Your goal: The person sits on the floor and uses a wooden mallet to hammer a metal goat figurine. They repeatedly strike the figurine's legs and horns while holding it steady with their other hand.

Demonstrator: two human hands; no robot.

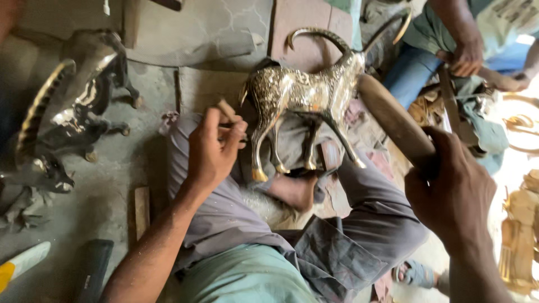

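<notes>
The person sits on a cracked concrete floor [106,185] with the legs folded, and little free room is left around the lap: dark horned animal figures [73,112] crowd the floor's left side, a flat wooden board [306,33] lies at its far edge, and a co-worker's hand [466,56] with a tool works close by at the far right. Golden cast pieces [519,235] are stacked along the right edge.

A shiny brass goat figure [303,92] with long curved horns stands on the person's grey-trousered lap, feet down, head toward the right.

The left hand [213,148] is closed around a small chisel-like punch [227,109], its grip clamped tight, the tool's tip just beside the goat's rump. The right hand [452,193] is closed on the handle of a thick wooden mallet [393,120], whose head lies just beside the goat's neck and forelegs.
</notes>
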